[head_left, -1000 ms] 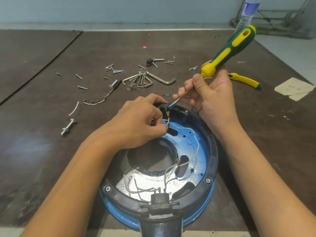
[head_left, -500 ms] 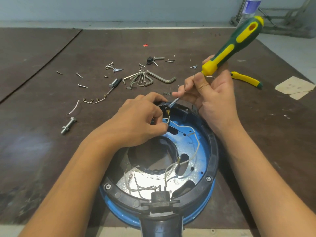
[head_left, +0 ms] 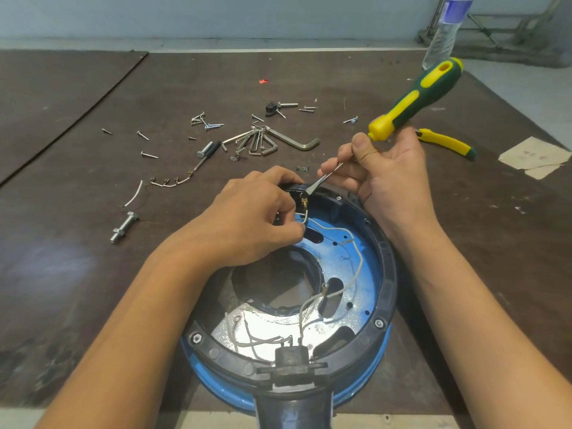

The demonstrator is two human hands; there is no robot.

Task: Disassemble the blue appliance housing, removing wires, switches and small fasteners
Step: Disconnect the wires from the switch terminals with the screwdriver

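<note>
The round blue housing (head_left: 363,274) with a black rim lies open side up at the table's near edge. White wires (head_left: 356,252) run across its inside to a black connector at the front. My left hand (head_left: 253,218) reaches into the far side of the housing and pinches a white wire below a brass terminal (head_left: 305,203). My right hand (head_left: 390,178) grips a green and yellow screwdriver (head_left: 414,100) by its shaft. The flat tip sits at the rim just above the terminal.
Behind the housing lie several loose screws, a bunch of hex keys (head_left: 263,140), a large bolt (head_left: 123,227), short wire pieces with terminals (head_left: 167,182) and a small black part (head_left: 271,108). Yellow-handled pliers (head_left: 445,142) and paper scraps (head_left: 535,156) lie right. A water bottle (head_left: 445,29) stands far right.
The screwdriver handle has tilted a little to the right while its tip stays at the terminal. My left hand keeps its pinch on the wire.
</note>
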